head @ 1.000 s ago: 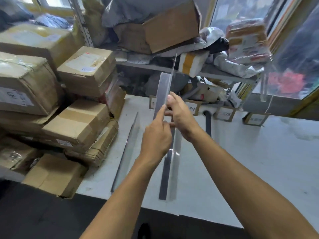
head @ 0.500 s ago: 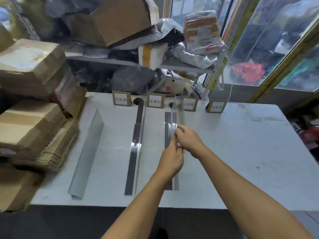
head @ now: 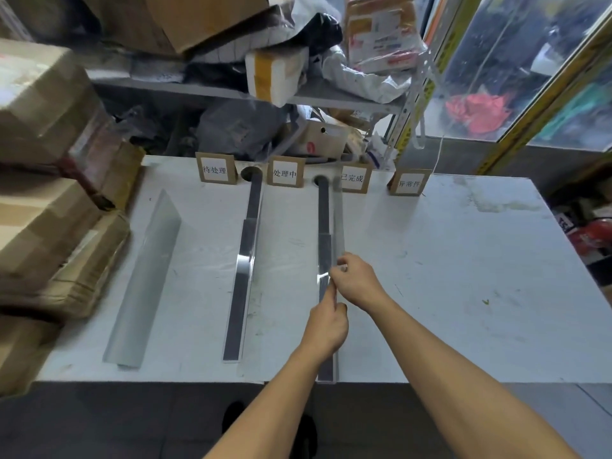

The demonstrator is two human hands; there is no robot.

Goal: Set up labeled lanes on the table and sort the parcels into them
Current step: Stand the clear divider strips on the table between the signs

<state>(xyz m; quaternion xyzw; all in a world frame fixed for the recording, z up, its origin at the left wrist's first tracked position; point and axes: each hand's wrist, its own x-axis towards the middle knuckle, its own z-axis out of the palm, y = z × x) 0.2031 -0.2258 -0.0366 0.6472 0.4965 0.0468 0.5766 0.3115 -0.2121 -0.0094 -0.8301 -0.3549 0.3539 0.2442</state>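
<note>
Near the middle of the table (head: 463,276), a third divider strip (head: 326,226) runs from the front edge back toward the label cards. Both hands are on it: the right hand (head: 356,281) pinches its clear upright wall partway along, and the left hand (head: 326,326) grips the same wall just nearer the front edge, so the strip passes between and under both.

Judging by the layout, the lane set-up is well on. Two other strips already lie on the table: a grey angled one (head: 145,279) toward the left edge and a middle one (head: 245,276). Four label cards (head: 286,172) stand along the back edge. A fourth lane to the right of the held strip has a card but no strip on its far side.

Sorting looks not yet begun: no parcel sits in any lane. Cardboard boxes (head: 49,210) are stacked at the left edge, and more parcels (head: 278,72) crowd the shelf behind the table.
</note>
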